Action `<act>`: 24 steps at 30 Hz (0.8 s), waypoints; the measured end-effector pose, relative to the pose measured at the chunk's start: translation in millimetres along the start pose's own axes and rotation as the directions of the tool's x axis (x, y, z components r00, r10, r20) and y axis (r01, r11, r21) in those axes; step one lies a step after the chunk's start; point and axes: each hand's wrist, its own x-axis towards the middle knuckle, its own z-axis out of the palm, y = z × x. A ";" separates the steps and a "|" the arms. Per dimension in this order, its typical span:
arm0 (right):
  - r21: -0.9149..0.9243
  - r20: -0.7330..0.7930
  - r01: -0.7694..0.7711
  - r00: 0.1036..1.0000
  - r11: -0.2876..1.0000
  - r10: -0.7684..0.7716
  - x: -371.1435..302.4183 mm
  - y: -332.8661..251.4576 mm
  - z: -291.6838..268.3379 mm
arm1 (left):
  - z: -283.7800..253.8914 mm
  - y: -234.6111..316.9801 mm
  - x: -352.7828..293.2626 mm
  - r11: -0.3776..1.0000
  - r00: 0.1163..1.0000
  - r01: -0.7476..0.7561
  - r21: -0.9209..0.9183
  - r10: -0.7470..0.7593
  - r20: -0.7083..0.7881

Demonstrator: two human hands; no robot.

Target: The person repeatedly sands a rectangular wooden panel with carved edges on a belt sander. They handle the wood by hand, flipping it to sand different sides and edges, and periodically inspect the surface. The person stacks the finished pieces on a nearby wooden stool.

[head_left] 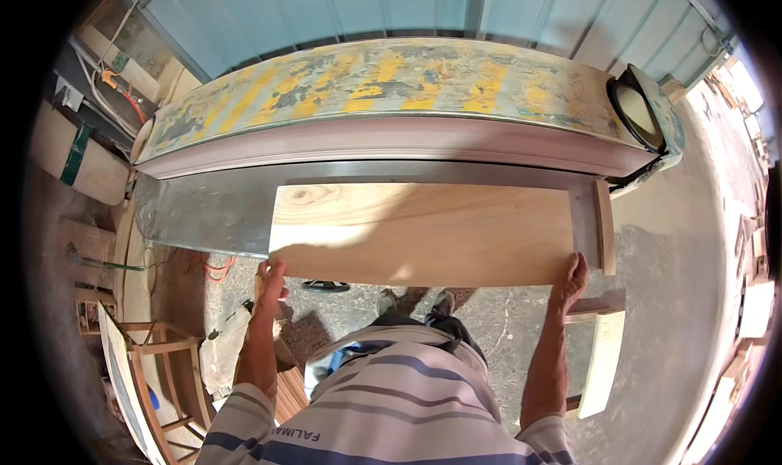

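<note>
A wide, pale wooden board (423, 229) lies flat over the grey metal table (204, 208) of a long belt sander, its near edge overhanging. My left hand (270, 281) grips the board's near left corner, with the thumb at the edge and fingers partly hidden beneath. At the near right corner my right hand (573, 279) holds the same board, thumb upward. Behind it runs the pinkish sanding belt (399, 145); a narrow strip of table shows between it and the board's far edge.
The machine's worn top cover (391, 82) has yellow stripes. A wooden strip (604, 227) stands at the table's right end. Below right is a small wooden frame (601, 365); at lower left, a wooden stand (167, 351). An orange cable (216, 268) lies under the table.
</note>
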 end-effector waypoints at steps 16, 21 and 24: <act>0.039 -0.077 0.056 0.996 0.998 -0.053 29.3 -3.1 38.4 | 11.9 57.0 7.6 0.974 0.997 -0.055 -0.218 0.066 0.047; 0.001 -0.118 0.006 0.993 1.000 -0.006 37.3 -9.3 48.2 | 16.3 70.2 10.4 0.967 0.999 -0.013 -0.253 0.025 0.042; 0.099 -0.127 0.023 0.992 0.995 -0.010 44.6 -7.3 60.1 | 18.2 68.2 26.6 0.949 0.995 -0.039 -0.314 0.065 0.071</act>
